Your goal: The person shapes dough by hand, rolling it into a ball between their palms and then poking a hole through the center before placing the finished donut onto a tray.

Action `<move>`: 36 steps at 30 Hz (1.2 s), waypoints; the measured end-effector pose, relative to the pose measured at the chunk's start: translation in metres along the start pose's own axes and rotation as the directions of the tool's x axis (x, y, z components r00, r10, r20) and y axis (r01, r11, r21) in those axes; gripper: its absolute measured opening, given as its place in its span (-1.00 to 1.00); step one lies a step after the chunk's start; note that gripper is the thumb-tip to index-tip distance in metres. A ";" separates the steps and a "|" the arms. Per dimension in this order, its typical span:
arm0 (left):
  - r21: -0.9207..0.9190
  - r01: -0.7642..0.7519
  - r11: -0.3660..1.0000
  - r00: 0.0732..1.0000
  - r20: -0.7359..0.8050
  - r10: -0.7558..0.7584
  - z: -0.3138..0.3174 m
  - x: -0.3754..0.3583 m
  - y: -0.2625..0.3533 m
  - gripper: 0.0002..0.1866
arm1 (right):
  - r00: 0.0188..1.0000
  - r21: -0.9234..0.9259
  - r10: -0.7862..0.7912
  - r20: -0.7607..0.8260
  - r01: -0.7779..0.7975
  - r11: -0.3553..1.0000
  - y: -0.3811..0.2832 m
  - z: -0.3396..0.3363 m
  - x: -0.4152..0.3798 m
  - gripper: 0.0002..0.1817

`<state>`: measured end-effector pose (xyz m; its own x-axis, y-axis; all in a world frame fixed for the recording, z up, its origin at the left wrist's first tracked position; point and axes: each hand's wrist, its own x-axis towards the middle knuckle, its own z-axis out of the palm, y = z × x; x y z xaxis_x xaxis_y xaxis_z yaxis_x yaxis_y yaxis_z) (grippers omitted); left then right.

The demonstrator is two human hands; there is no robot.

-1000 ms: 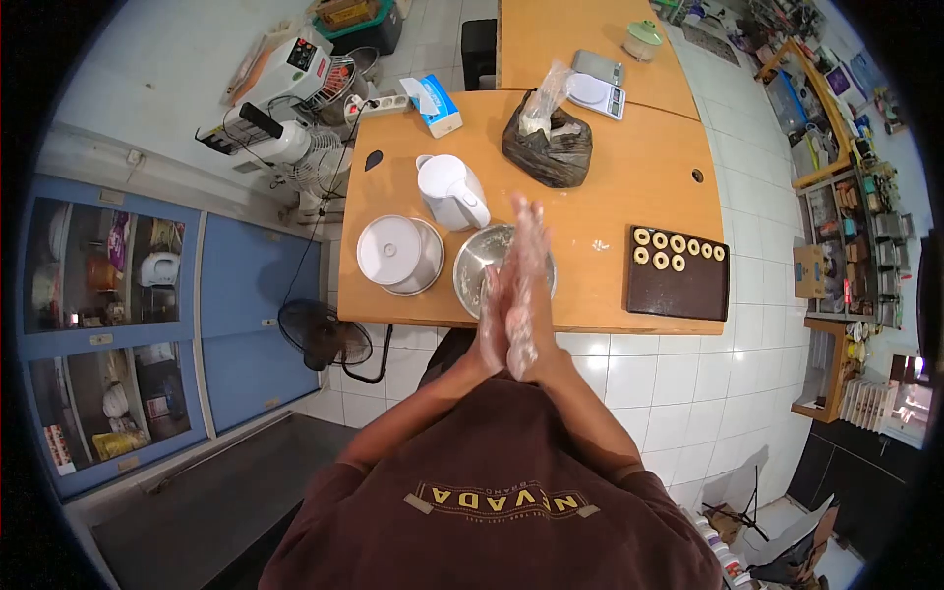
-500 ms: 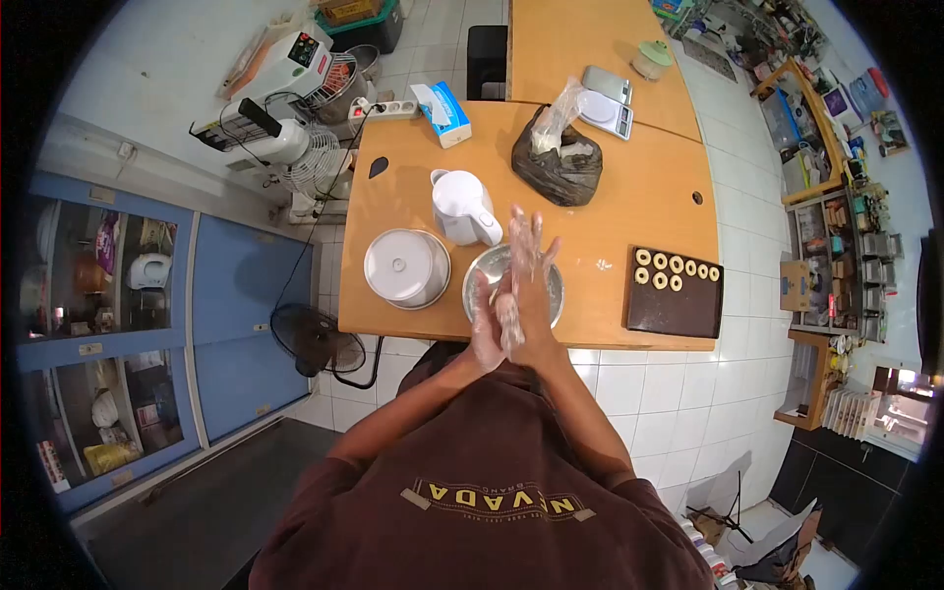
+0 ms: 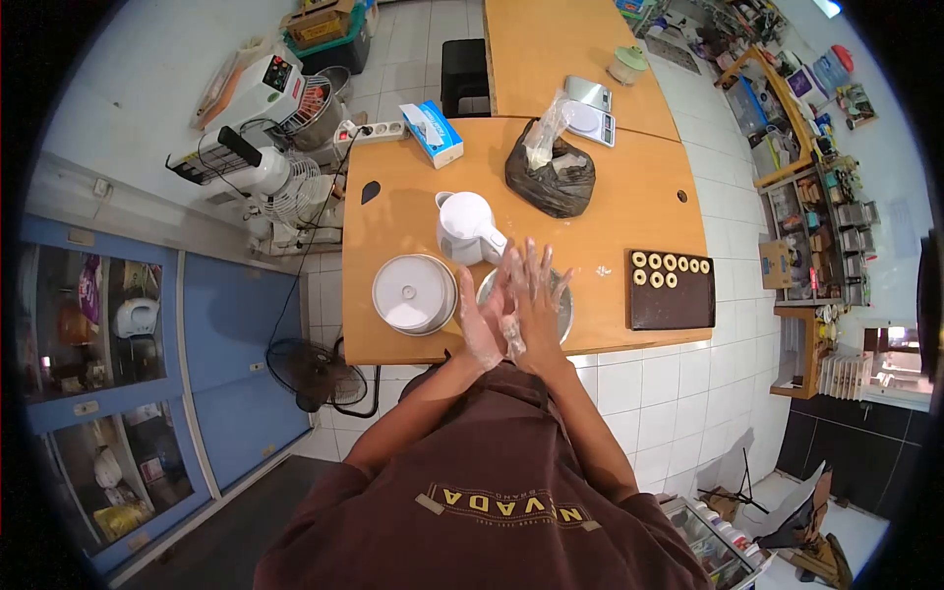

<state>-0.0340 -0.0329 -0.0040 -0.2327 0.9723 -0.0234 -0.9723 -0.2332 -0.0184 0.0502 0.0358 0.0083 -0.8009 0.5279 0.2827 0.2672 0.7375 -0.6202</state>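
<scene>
Left hand and right hand spread, palms close together above near side of metal bowl, whitish dough between them, probably light, soft, sticky, best held between palms, not pinched.

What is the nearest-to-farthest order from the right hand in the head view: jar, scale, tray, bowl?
1. Metal bowl: partly behind the right hand.
2. Dark tray: off to the right.
3. White scale: ahead, slightly right.
4. Green-lidded jar: beyond the scale.
</scene>
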 end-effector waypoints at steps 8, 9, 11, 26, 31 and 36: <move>0.331 0.009 0.944 0.999 -0.045 0.006 -0.019 -0.017 0.008 -0.05 | 0.997 -0.063 -0.068 -0.019 0.067 0.996 -0.033 0.018 0.007 -0.08; 0.250 0.043 0.967 0.998 -0.061 -0.029 -0.001 -0.019 0.017 -0.06 | 0.998 -0.030 -0.018 -0.063 0.016 0.999 -0.031 0.017 0.011 -0.10; 0.212 0.010 0.977 0.999 -0.043 -0.001 0.010 -0.012 0.033 -0.03 | 0.994 0.006 0.053 -0.093 -0.053 0.999 -0.028 0.024 0.009 -0.11; 0.311 -0.060 0.949 0.998 0.014 0.058 0.029 -0.011 0.060 -0.02 | 0.995 0.057 -0.019 -0.094 0.025 0.998 -0.038 0.035 0.025 -0.22; 0.519 -0.128 0.845 0.991 0.089 0.096 -0.019 0.009 0.067 -0.07 | 0.985 0.144 -0.173 -0.022 0.175 0.974 -0.073 0.040 0.024 -0.22; 0.548 -0.066 0.834 0.996 -0.011 0.087 -0.003 -0.008 0.043 0.00 | 0.979 0.108 -0.140 -0.149 0.157 0.982 -0.063 0.025 0.053 -0.21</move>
<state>-0.0737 -0.0512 -0.0071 -0.3157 0.9482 -0.0363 -0.8084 -0.2487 0.5335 -0.0224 0.0070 0.0441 -0.7415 0.4765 0.4723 0.0790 0.7611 -0.6438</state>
